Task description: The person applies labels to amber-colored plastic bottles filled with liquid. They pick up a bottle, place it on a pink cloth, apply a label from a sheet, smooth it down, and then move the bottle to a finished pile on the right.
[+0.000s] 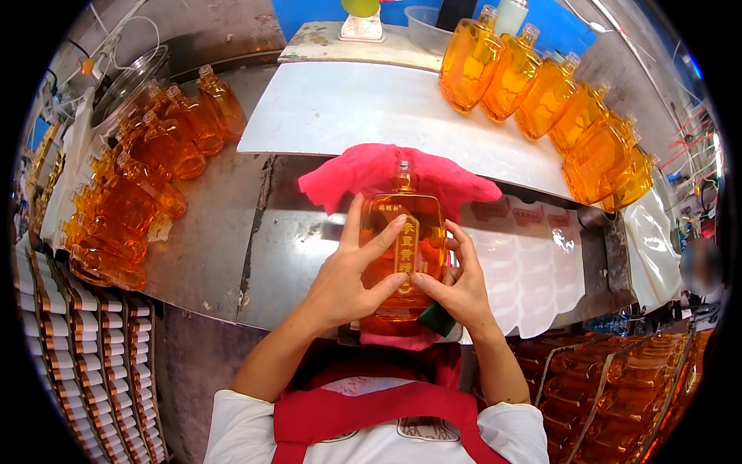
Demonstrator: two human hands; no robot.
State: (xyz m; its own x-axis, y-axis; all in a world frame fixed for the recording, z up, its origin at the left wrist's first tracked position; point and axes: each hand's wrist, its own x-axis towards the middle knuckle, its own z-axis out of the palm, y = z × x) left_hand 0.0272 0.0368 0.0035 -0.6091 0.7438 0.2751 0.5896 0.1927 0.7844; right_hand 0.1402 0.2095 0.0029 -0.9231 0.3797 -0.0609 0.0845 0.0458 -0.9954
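Note:
An amber glass bottle (425, 213) lies on its back in front of me, neck away from me, over a bright pink cloth (348, 174). Its front carries a tall narrow label (406, 247) with gold lettering. My left hand (344, 271) holds the bottle's left side, with index fingertip and thumb pressed on the label. From the right, my right hand (461, 282) grips the bottle, thumb on the label's lower part and fingers round the glass edge. A dark green flat piece (438, 319) shows under my right palm; whether the hand holds it is hidden.
Several amber bottles (170, 147) crowd the metal table's left side. More bottles (541, 97) stand on the white board (340, 100). Sheets of clear labels (525, 263) lie right of the cloth. Stacked white pieces (85, 348) fill the lower left; racked bottles (618, 387) the lower right.

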